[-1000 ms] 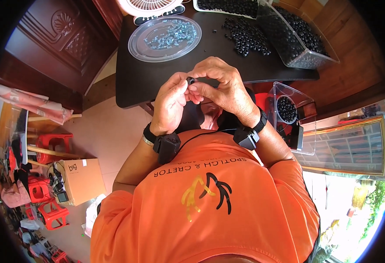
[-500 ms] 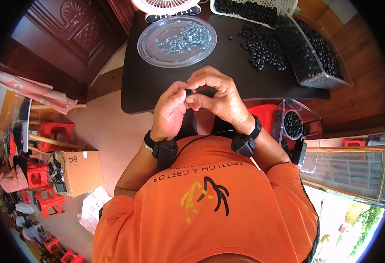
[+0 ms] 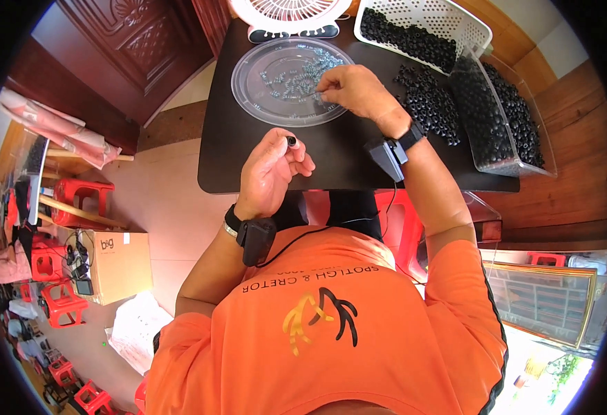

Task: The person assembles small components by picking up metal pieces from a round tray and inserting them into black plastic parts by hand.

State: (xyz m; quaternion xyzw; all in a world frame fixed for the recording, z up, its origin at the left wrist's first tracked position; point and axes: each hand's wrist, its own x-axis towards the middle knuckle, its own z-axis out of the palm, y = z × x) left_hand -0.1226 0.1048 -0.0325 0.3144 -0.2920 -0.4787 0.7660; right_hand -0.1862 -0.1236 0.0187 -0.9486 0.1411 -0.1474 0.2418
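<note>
My left hand [image 3: 274, 169] is raised over the table's near edge. Its thumb and index finger pinch a small black hollow cylindrical part [image 3: 291, 141], with the open end showing; the other fingers curl loosely. Farther right, my right hand [image 3: 360, 90] reaches over the right side of a round clear plastic tray [image 3: 248, 104]. Scattered on this tray are many small shiny bluish pieces [image 3: 296, 83]. The fingertips of my right hand are pinched together at these pieces, and whatever lies between them is too small to make out.
Loose black parts [image 3: 428, 104] lie in a heap on the dark table [image 3: 220, 149]. Right of them stands a clear bin [image 3: 487, 131] of black parts, behind it a white perforated basket [image 3: 473, 34]. A white fan [image 3: 293, 14] stands at the far edge, a red stool [image 3: 407, 228] below the table.
My hands have parted. The right one has moved away and to the right, onto the round tray; the left stays near the table edge with the black part. The view has shifted slightly.
</note>
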